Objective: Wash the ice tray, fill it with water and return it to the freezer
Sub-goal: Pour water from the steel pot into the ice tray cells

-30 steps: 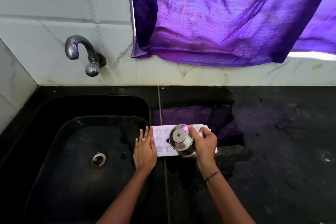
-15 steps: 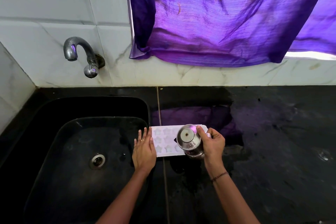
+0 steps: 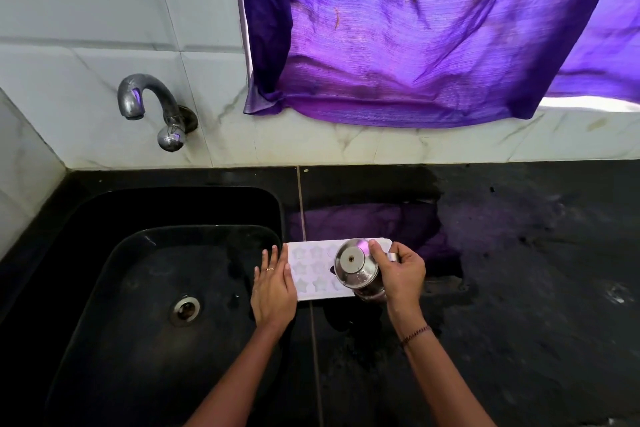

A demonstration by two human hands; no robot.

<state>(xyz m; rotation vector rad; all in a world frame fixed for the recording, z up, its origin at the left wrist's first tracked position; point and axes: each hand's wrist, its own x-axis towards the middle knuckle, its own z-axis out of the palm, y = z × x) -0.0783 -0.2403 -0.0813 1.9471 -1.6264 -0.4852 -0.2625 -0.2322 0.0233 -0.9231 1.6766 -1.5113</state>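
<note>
The white star-celled ice tray (image 3: 311,270) lies on the black table (image 3: 526,305), just right of the sink (image 3: 166,204). The left hand (image 3: 273,284), fingers straight, presses the tray's sink-side edge. The right hand (image 3: 401,274) grips a steel vessel (image 3: 356,267) tipped over the tray's other end, perhaps pouring. The table runs on wide beyond.

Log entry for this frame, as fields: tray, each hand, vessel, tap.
ice tray: white, star moulds, flat on black counter beside sink
left hand: fingers straight, against the tray's left end
right hand: grips steel cup
steel cup: tipped over tray's right part, base toward camera
tap: no stream visible
</note>
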